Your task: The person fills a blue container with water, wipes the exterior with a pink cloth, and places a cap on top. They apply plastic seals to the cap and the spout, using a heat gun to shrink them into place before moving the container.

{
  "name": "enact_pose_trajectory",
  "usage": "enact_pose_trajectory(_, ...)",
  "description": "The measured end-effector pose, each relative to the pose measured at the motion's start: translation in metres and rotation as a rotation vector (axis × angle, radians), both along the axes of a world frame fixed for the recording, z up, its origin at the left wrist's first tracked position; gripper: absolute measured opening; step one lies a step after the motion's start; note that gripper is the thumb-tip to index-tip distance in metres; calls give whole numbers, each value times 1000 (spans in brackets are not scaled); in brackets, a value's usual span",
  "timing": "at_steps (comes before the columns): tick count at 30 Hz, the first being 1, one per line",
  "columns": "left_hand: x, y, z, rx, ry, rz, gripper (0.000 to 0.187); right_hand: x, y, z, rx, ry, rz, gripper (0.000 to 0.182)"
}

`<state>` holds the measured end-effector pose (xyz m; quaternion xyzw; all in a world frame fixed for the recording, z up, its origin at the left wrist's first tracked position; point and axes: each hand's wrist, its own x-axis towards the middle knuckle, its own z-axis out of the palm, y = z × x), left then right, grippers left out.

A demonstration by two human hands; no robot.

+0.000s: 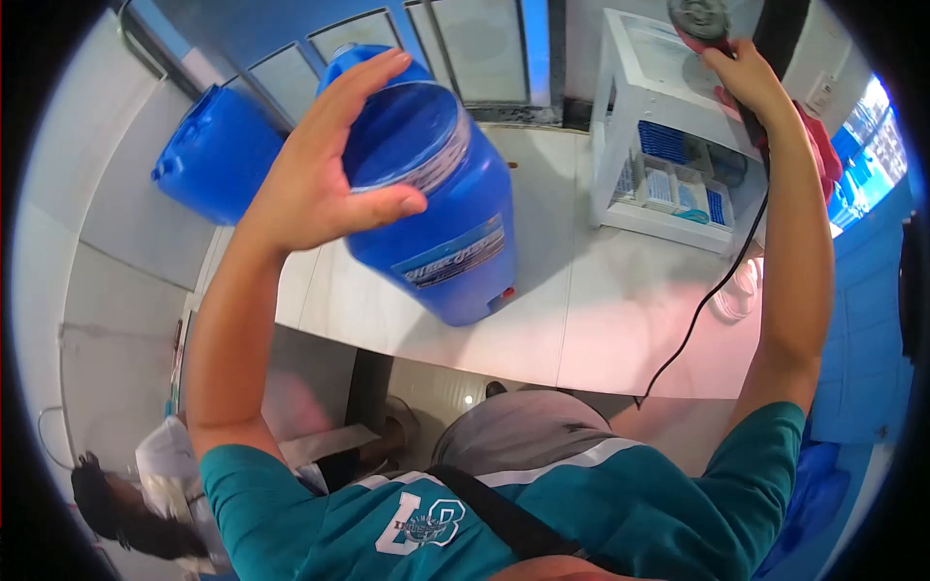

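Observation:
A large blue plastic drum stands on the white counter, its wide mouth facing me and a rough whitish band along the rim. My left hand is open beside that mouth, thumb stretched across the near rim and fingers reaching toward the far side. At the upper right, my right hand is closed around a red and black corded angle grinder with a round grey head. That head is held above the white shelf unit, away from the drum. A black cord hangs from it down across the counter.
A smaller blue jerrycan is at the left. The white shelf unit holds blue and white baskets. The tiled counter ends just before my body. A person is at the lower left. Clear plastic-like items lie at the right.

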<state>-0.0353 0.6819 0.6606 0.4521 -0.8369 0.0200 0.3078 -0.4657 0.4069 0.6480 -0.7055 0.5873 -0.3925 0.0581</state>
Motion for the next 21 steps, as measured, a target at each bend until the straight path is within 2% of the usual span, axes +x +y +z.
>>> enact_pose_trajectory(1, -3, 4, 4, 10, -54, 56, 100, 13, -10, 4, 0, -2, 17, 60)
enact_pose_trajectory(3, -13, 13, 17, 7, -197, 181, 98, 37, -29, 14, 0, 618, -295, 57)
enact_pose_trajectory(4, -19, 13, 20, 3, -202, 203, 98, 45, -45, 14, -11, 611, -277, 57)
enact_pose_trajectory(6, -35, 10, 24, 74, -14, 350, 97, 58, -71, 14, 189, 988, -263, 63)
enact_pose_trajectory(7, -47, 13, 28, 197, -105, 426, 88, 62, -76, 17, 260, 1042, -211, 70)
enact_pose_trajectory(8, -56, 11, 23, 193, -107, 455, 88, 65, -82, 20, 242, 1040, -187, 70)
enact_pose_trajectory(10, -61, 4, 15, 163, -222, 544, 89, 76, -80, 28, 149, 704, -273, 71)
enact_pose_trajectory(12, -52, 3, 15, 162, -203, 505, 86, 89, -51, 45, 91, 691, -308, 70)
enact_pose_trajectory(14, -50, 2, 12, 130, -281, 414, 81, 78, -44, 32, -345, 466, -100, 68)
enact_pose_trajectory(15, -41, 0, 12, 92, -275, 348, 78, 95, 7, 32, -401, 295, 50, 64)
enact_pose_trajectory(16, -39, -1, 10, 104, -271, 376, 78, 112, 65, 27, -442, 117, 201, 60)
enact_pose_trajectory(18, -36, -4, 13, 85, -311, 283, 78, 123, 115, 3, -456, -25, 552, 61)
enact_pose_trajectory(20, -22, 1, 22, 112, -292, 290, 78, 135, 159, -32, -422, -65, 817, 60)
enact_pose_trajectory(21, -14, -2, 23, 139, -245, 175, 72, 139, 176, -56, -380, -58, 818, 58)
